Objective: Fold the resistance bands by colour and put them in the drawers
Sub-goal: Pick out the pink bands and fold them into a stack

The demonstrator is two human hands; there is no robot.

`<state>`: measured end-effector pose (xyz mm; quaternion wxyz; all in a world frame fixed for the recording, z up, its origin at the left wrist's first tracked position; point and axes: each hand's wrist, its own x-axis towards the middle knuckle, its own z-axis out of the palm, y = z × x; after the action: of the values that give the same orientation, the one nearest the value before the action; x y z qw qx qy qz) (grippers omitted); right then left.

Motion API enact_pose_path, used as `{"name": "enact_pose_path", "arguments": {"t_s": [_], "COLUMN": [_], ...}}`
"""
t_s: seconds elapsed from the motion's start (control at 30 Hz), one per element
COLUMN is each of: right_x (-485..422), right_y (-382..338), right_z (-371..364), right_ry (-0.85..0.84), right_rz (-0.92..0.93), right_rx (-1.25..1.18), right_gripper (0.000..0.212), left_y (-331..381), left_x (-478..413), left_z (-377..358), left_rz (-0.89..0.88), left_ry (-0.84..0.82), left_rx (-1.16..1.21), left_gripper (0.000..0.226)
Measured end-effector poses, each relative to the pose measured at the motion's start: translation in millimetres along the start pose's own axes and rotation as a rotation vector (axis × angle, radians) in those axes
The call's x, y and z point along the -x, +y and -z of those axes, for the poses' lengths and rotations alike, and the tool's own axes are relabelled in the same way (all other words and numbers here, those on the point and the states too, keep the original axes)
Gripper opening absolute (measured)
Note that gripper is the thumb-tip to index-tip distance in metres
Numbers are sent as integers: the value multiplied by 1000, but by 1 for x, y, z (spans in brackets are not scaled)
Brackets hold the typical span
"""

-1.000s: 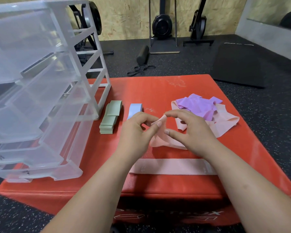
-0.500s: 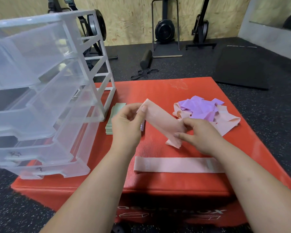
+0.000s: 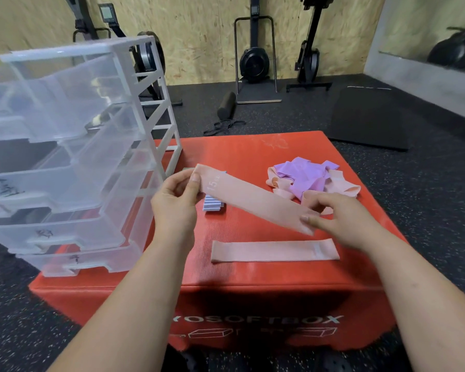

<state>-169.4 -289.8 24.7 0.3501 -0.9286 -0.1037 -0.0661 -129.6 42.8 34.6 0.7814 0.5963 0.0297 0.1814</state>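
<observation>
Item under handling: one pink fabric resistance band (image 3: 255,200), held in the air over the red padded box (image 3: 253,291) and touching nothing else. It is drawn out flat and slanted, with its far-left end higher and its near-right end lower. White print reading "15" shows near the left end.

Left hand (image 3: 175,202): thumb and fingers pinch the band's upper end. Right hand (image 3: 338,216): thumb and fingertips pinch the band's lower end. Both grips are closed on the same band.

On the box top, near the front edge, a second pink band (image 3: 274,251) lies flat and straight, directly below the held one and apart from it. A stack of folded pale blue bands (image 3: 212,206) sits just right of the left hand, partly hidden by the held band. A loose heap of purple and pink bands (image 3: 306,178) lies unfolded toward the far right of the box.

A clear plastic drawer unit (image 3: 78,157) stands on the box's left side. Its drawers are pulled out to differing extents, and dark handwritten marks show on the lower fronts. No band is plainly visible inside any drawer.

Surroundings: a black speckled floor (image 3: 427,210), a black mat (image 3: 371,122) and exercise machines (image 3: 254,60) against a board wall.
</observation>
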Motion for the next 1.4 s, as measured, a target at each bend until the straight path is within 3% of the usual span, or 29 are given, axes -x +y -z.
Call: {"name": "enact_pose_path", "arguments": {"t_s": [0.17, 0.37, 0.57, 0.7, 0.83, 1.1, 1.4], "right_x": [17, 33, 51, 54, 52, 43, 36], "right_y": [8, 16, 14, 17, 26, 40, 48], "right_z": [-3, -2, 5, 6, -4, -18, -24], "right_ry": [93, 155, 126, 116, 160, 297, 258], "right_rz": [-72, -242, -362, -406, -406, -455, -439], "right_rx": [2, -33, -492, -611, -512, -231, -36], "right_gripper": [16, 20, 29, 31, 34, 36, 30], "left_y": [-11, -18, -25, -29, -29, -40, -52], "left_x": [9, 27, 32, 36, 39, 41, 40], "left_z": [15, 25, 39, 43, 44, 50, 39], "left_rz": [142, 222, 301, 365, 373, 227, 85], "left_ry": [58, -7, -76, -97, -109, -211, -328], "left_rx": [-28, -63, -176, -238, -324, -733, -932], "left_gripper": [14, 13, 13, 12, 13, 33, 30]}}
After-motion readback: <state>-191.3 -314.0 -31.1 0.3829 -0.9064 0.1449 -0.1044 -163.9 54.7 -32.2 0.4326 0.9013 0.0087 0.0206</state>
